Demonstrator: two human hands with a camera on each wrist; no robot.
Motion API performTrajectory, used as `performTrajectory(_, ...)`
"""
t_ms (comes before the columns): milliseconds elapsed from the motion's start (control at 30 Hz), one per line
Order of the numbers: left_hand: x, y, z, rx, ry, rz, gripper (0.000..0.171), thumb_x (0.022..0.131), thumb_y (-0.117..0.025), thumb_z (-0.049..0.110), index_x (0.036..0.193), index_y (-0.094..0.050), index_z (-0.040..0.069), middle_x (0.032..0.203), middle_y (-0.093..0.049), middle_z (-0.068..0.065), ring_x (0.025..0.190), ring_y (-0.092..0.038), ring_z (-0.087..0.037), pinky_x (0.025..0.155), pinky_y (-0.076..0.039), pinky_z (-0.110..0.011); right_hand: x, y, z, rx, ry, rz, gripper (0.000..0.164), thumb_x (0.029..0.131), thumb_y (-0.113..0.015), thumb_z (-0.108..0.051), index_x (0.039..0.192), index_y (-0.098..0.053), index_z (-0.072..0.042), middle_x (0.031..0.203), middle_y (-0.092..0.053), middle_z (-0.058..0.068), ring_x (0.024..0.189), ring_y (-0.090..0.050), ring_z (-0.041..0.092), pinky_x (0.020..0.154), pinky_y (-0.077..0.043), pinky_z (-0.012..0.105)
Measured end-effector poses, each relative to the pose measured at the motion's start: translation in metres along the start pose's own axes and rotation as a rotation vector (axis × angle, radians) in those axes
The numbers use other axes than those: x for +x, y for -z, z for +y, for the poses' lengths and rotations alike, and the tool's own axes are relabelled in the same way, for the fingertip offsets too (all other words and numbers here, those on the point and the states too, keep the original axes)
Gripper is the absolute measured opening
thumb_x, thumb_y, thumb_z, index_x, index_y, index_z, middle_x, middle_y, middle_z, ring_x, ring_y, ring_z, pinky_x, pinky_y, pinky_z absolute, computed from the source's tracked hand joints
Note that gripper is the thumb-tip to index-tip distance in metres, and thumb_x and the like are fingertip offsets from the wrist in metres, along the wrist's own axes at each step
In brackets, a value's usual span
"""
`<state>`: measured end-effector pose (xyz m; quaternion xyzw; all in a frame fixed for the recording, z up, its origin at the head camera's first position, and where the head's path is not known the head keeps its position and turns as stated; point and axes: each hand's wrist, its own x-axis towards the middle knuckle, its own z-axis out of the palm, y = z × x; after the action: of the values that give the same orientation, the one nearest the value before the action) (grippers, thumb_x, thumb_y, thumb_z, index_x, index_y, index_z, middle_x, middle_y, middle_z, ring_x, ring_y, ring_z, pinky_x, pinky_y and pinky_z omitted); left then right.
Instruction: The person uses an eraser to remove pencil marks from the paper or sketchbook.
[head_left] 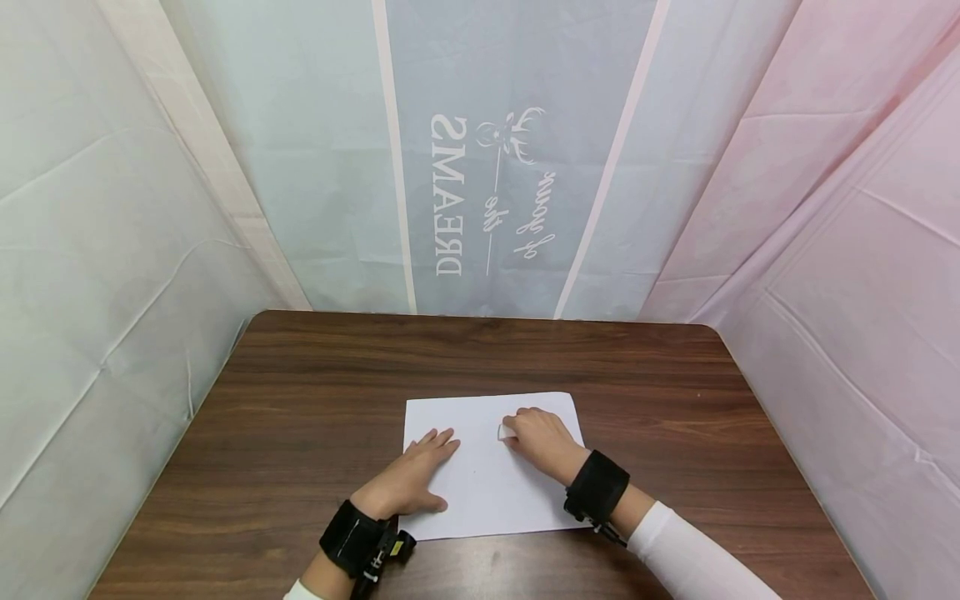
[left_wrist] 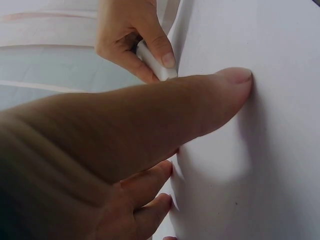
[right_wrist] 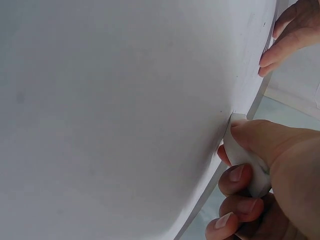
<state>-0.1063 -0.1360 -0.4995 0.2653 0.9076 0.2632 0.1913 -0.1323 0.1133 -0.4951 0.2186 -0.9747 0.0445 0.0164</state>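
A white sheet of paper (head_left: pixel 487 500) lies on the brown wooden table. My right hand (head_left: pixel 546 440) grips a small white eraser (right_wrist: pixel 248 162) between thumb and curled fingers, with its end right at the paper's surface. In the head view the eraser's tip shows past the fingers, over the upper right part of the sheet. My left hand (head_left: pixel 412 477) rests on the left part of the paper with fingers spread, its thumb (left_wrist: pixel 220 97) stretched out over the sheet. A few tiny dark specks dot the paper.
Dark wood-grain table (head_left: pixel 300 417) surrounds the sheet on all sides. A blue-grey curtain (head_left: pixel 517 83) with white lettering hangs behind the far edge, and pale cloths hang at left and right. Black bands (head_left: pixel 596 487) with small cameras wrap both wrists.
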Motion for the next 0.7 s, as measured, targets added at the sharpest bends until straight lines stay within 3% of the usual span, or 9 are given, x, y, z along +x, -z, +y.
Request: performTrajectory(700, -0.0019, -0.0002, 0.0019, -0.011, 0.0, 0.009, 0.089, 0.071, -0.091, 0.014, 0.148, -0.048, 0.0, 0.161, -0.038, -0.02, 0.152, -0.029, -0.044, 0.122, -0.027, -0.063, -0.0041, 0.0002, 0.0056, -0.006, -0.009, -0.012, 0.014, 0.086, -0.081, -0.019, 0.097, -0.077, -0.011, 0.078, -0.07, 0.005, 0.07, -0.065, 0.017, 0.058, -0.052, 0.031)
